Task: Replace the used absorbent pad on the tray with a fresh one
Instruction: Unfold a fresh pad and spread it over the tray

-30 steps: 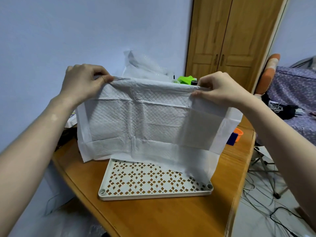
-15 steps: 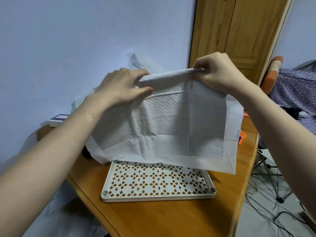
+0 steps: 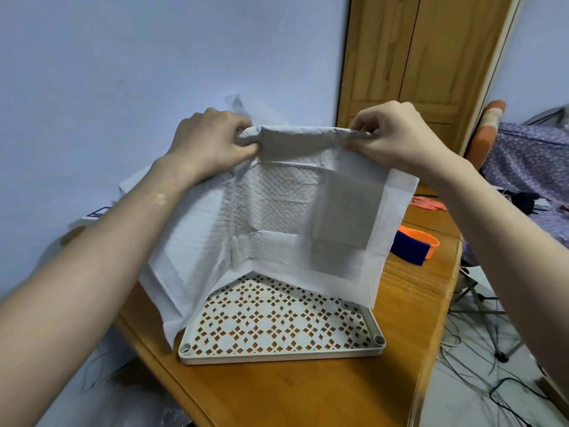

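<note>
A white quilted absorbent pad (image 3: 274, 217) hangs in the air above the table, its top edge rolled into a tube. My left hand (image 3: 212, 143) grips the left end of that roll. My right hand (image 3: 391, 137) pinches the right end. The pad's lower edge drapes over the far part of a white perforated tray (image 3: 277, 357), which lies flat on the wooden table (image 3: 308, 396). The tray's patterned near half is bare. A greyer patch shows on the pad's right side.
An orange and blue object (image 3: 412, 245) sits on the table to the right of the pad. A wooden wardrobe (image 3: 431, 57) stands behind. Cables (image 3: 492, 380) lie on the floor at right, and a blue wall (image 3: 123, 72) is at left.
Both hands came closer together and rolled the pad's top edge into a tube. The pad now hangs narrower and folded at the left, and more of the tray shows.
</note>
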Available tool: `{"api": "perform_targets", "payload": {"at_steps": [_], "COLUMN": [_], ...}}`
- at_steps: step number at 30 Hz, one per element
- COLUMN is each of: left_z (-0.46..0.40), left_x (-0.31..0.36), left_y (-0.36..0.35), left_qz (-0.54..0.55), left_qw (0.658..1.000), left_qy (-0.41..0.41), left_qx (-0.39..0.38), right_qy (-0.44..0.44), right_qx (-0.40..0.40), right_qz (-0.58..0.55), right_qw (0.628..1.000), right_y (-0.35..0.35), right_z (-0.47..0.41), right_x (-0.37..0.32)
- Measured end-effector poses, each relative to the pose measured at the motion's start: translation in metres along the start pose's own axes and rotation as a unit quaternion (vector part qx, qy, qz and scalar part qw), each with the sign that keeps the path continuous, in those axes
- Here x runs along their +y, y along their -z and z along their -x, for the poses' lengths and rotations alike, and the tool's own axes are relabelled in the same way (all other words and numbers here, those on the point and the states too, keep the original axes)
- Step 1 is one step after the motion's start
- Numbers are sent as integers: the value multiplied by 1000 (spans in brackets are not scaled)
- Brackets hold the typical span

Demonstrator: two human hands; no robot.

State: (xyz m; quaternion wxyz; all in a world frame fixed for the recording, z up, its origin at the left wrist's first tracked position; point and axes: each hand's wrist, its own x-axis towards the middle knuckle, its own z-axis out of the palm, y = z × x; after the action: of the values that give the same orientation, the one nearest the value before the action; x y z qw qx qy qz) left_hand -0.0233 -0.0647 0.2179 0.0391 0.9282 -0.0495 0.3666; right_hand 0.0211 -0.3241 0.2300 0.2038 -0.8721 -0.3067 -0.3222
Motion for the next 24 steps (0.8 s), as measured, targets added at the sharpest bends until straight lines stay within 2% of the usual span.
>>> {"api": "perform_targets", "payload": {"at_steps": [7,10,13,15,19,22,24], "left_z": [-3,-7,-10,-13,-18,-14,-9], "left_x": [8,10,15,19,21,26,30], "left_y": [-1,-1,1,2,-3,-2,-1], "left_qz": [51,78,160,243,359,412,445], "left_qw": [999,997,986,966,928,908,894], "left_qy": [0,-3,32,72,96,70,45], "left_qx": [-12,6,42,39,6,9,-1], "right_qy": [9,13,24,36,60,55,54], "right_qx": [34,41,30,20,-45,-140,-162], "right_qz": [2,-7,-32,-56,-94,-147,-168], "right_qw": [999,999,999,998,993,978,971], "right_y": [6,7,9,9,-1,-12,-19], "right_z": [6,9,13,18,32,44,48], "right_x": [-16,-22,-28,-33,-51,-63,-64]}}
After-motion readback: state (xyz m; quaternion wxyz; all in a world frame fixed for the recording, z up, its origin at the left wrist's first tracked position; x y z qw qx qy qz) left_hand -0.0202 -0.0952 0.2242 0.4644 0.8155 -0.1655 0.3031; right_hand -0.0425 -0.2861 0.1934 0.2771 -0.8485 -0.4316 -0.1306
